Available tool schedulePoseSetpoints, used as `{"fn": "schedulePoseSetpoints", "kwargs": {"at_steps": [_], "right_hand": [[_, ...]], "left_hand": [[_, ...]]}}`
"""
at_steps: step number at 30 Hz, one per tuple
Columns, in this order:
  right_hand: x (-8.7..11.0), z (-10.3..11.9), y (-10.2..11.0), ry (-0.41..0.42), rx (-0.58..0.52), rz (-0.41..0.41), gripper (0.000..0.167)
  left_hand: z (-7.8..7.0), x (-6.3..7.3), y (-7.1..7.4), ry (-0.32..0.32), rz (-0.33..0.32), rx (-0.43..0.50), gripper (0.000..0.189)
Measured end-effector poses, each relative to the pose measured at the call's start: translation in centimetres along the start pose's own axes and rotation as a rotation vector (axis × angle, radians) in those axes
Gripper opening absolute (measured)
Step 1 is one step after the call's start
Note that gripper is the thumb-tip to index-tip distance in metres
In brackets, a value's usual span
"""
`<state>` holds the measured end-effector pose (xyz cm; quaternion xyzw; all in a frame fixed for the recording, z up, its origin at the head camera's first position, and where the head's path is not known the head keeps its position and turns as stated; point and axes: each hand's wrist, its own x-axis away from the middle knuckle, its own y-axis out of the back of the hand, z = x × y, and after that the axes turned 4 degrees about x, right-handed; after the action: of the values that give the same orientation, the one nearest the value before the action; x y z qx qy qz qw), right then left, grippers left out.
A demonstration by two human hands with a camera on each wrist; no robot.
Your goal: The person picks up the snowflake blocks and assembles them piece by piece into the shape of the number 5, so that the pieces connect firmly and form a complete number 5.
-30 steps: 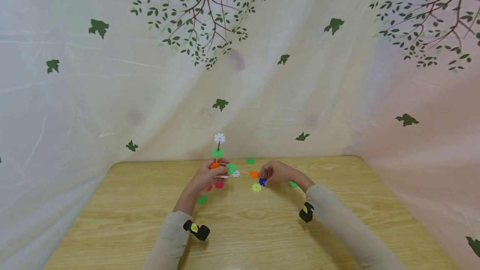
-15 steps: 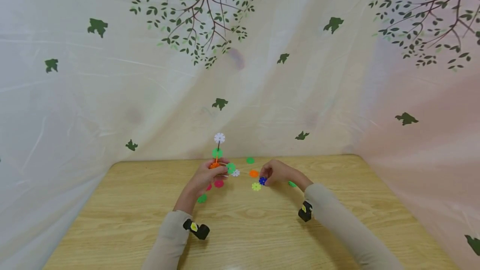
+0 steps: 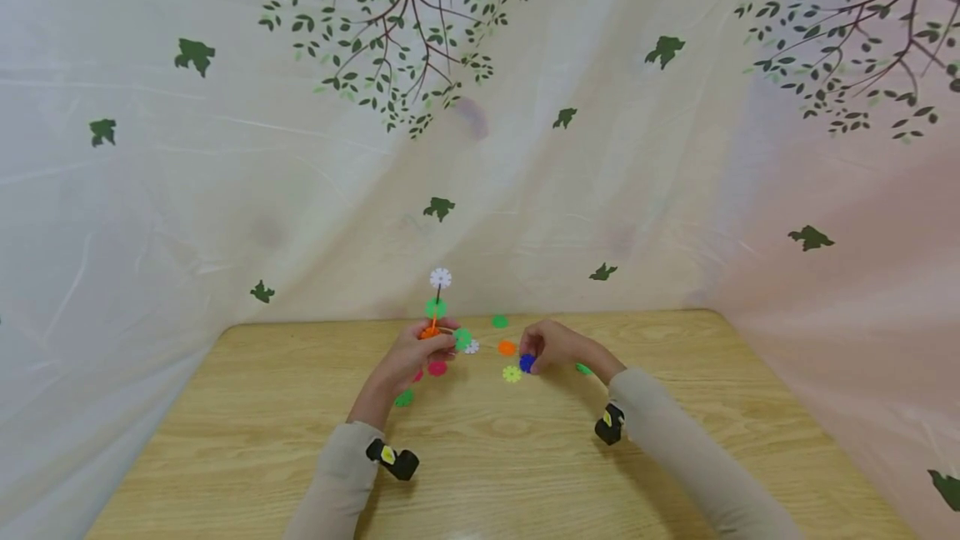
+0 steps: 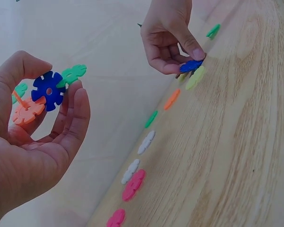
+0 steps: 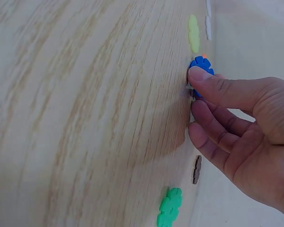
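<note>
My left hand [image 3: 408, 352] holds a joined chain of notched snowflake discs above the table. In the left wrist view its thumb and fingers pinch a blue disc [image 4: 48, 91], which is joined to a green disc [image 4: 74, 74] and an orange disc [image 4: 28, 111]. Higher on the chain, a white disc [image 3: 440, 277] tops another green disc [image 3: 436, 307] in the head view. My right hand [image 3: 555, 343] pinches a separate blue disc [image 5: 202, 65] between thumb and fingers at the tabletop. Beside that disc lies a yellow disc [image 3: 512, 373].
Loose discs lie on the wooden table [image 3: 495, 457]: orange [image 3: 507, 348], green [image 3: 500, 322], white [image 3: 472, 347] and pink [image 3: 437, 367]. Another green disc [image 5: 170, 207] and a brown one [image 5: 197, 169] lie near the right hand. A patterned curtain [image 3: 525, 215] hangs behind the table.
Both hands stay nearly in place. The blue disc in my right hand has turned slightly between the fingers, and the chain in my left hand has barely shifted.
</note>
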<state>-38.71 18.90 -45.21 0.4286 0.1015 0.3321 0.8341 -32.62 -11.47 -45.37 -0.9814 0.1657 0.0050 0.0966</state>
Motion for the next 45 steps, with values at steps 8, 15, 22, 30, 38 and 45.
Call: {"fn": "schedulePoseSetpoints", "kwargs": {"at_steps": [8,15,22,30,38,45], "right_hand": [[0.2,-0.6,-0.2,0.014,-0.073,-0.004,0.017],[0.3,-1.1,-0.6,0.031,-0.147,-0.036,0.012],[0.3,-1.3,-0.6,-0.007,-0.165,-0.051,0.011],[0.2,-0.5,-1.0,-0.031,-0.226,-0.107,0.014],[-0.6,2.3,-1.6,0.023,-0.316,-0.152,0.017],[-1.3,4.3,-1.9,0.099,-0.367,-0.215,0.017]], "left_hand": [[-0.1,0.1,0.0,0.007,0.006,-0.014,0.037],[-0.1,0.2,0.0,0.003,0.013,-0.014,0.037],[0.0,0.1,0.1,0.007,0.009,-0.028,0.035],[0.1,0.0,0.1,0.017,0.011,-0.022,0.033],[0.2,0.0,0.3,0.013,-0.004,-0.003,0.036],[0.0,0.0,0.3,0.031,-0.011,-0.007,0.037]]}}
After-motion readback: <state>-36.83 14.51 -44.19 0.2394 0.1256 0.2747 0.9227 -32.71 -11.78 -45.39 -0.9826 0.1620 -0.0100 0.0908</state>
